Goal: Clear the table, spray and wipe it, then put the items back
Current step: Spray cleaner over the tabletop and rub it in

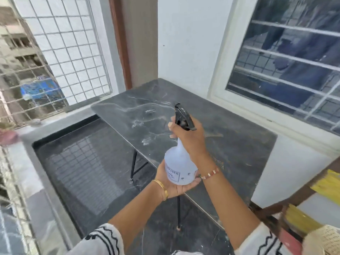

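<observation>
A dark marble-patterned table (230, 144) on thin black legs stands in the corner, with wet spray patches (145, 124) on its left half. Above its near edge I hold a translucent white spray bottle (179, 166) with a black trigger head, nozzle aimed out over the tabletop. My right hand (191, 137) grips the bottle's neck, fingers curled round the trigger. My left hand (176, 184) cups the bottle's base from below, fingers wrapped round it.
A grilled window (60, 52) and a ledge run along the left, a white-framed window (294, 61) on the right wall. At the right edge stands a brown wooden frame (287, 201) with yellow items (327, 186). Dark floor lies left of the table.
</observation>
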Demonstrator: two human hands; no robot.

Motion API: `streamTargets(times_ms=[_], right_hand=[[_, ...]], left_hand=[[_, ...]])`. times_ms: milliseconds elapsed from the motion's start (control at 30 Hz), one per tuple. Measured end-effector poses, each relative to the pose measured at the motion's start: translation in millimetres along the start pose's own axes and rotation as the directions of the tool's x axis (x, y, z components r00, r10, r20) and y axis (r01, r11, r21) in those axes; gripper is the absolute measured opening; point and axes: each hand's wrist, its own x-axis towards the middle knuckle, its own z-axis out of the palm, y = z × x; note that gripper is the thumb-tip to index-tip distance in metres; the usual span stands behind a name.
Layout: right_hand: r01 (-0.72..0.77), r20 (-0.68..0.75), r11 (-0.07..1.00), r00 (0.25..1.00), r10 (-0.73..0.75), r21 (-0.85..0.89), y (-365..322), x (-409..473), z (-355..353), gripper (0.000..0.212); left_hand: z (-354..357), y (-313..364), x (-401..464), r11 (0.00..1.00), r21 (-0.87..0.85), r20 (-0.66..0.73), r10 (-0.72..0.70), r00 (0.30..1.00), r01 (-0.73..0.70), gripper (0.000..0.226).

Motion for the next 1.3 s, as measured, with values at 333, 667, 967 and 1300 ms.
streamTargets(times_ms=[333, 667, 967, 1300], right_hand=[[-0.026, 0.098, 0.996, 0.995, 0.035, -0.091, 28.1, 94.2, 97.7, 0.018], [-0.171, -0.128, 0.985, 0.977, 0.171, 0.011, 70.1, 249.8, 168.2, 0.017], [-0.322, -0.395, 0.944, 0.878, 0.27, -0.071, 115.1, 304.0, 196.4, 0.016], [-0.399, -0.583, 0.905, 0.774, 0.246, -0.147, 161.4, 386.0, 283.8, 0.014]], left_hand=[[-54.8, 123.6, 16.3, 0.99, -0.053, -0.044, 0.132, 0.99, -0.134, 0.078], [-66.3, 303.5, 62.9, 0.972, 0.184, -0.299, 0.196, 0.934, -0.146, 0.048], [-108.7, 410.5, 127.0, 0.806, 0.582, -0.367, 0.375, 0.852, -0.104, 0.027], [-127.6, 540.0, 175.3, 0.522, 0.844, -0.172, 0.481, 0.86, -0.123, 0.022]])
